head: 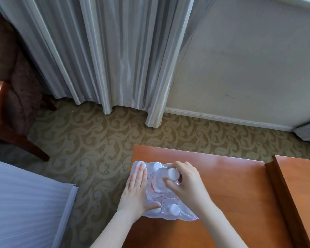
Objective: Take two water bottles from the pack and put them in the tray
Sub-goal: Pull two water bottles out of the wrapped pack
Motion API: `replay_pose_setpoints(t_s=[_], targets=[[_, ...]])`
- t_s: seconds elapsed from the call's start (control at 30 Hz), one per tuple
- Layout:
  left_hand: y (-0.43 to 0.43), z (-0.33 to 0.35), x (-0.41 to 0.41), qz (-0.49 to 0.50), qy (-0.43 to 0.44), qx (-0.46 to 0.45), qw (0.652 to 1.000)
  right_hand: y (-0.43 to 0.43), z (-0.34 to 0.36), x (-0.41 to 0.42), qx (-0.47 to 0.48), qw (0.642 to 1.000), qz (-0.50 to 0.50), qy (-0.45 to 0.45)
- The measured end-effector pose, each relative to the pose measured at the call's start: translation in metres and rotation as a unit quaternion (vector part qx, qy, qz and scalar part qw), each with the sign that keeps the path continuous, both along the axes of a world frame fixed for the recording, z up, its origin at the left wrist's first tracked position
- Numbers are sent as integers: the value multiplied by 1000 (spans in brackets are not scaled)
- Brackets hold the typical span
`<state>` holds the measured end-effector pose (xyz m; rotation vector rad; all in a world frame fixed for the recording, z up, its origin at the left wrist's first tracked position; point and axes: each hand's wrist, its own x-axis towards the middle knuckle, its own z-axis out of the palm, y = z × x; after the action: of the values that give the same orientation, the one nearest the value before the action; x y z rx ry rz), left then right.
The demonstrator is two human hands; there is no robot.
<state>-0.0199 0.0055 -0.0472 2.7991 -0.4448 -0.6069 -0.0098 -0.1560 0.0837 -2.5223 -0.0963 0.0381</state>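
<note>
On the wooden table (231,185), at its near left corner: a pack (151,194) of water bottles in crinkly clear wrap. Left hand (135,190) flat on the left side of the pack, fingers straight and spread open, pressing down, gripping nothing. Right hand (184,183) curled around the neck of one bottle (166,178), fingers closed just under its white cap (173,173). Bottle partly up out of the wrap, it seems (hard to be sure through the shiny plastic). More white caps poking up at the far left corner and the near edge of the pack.

No tray to be seen anywhere. Maybe off past the edge of the view.

Best way to do this step, as a guess: keep pressing down with the flat hand so the pack stays put, and pull straight up with the other hand, slowly, so the wrap lets go without dragging the other bottles along. A good firm hold under the cap, not on the cap itself, to stop slipping.

Bottle standing nearly upright, long way running up and down, cap end pointing up toward the camera and leaning a little to the right. Bottom end hidden down in the pack among the others.
</note>
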Motion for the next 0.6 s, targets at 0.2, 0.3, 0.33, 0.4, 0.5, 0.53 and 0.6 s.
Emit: replay_pose_setpoints(t_s=[0.2,0.3,0.33,0.4,0.5,0.53,0.6], targets=[[-1,19,3,23,32,-60,997,-15,56,-2,72,994,-70,-29],[-5,51,9,55,102,-216,969,-14,64,0,48,997,-61,-15],[-8,66,10,71,117,-277,951,-14,65,1,40,998,-53,-10],[-16,96,13,99,114,-371,916,-11,68,1,28,999,-41,-3],[-28,129,23,80,58,-421,902,-4,72,0,33,999,-20,-1],[-31,138,26,74,47,-429,899,-3,74,1,32,999,-13,1],[-37,150,29,76,29,-442,893,-1,77,2,35,999,-3,-1]])
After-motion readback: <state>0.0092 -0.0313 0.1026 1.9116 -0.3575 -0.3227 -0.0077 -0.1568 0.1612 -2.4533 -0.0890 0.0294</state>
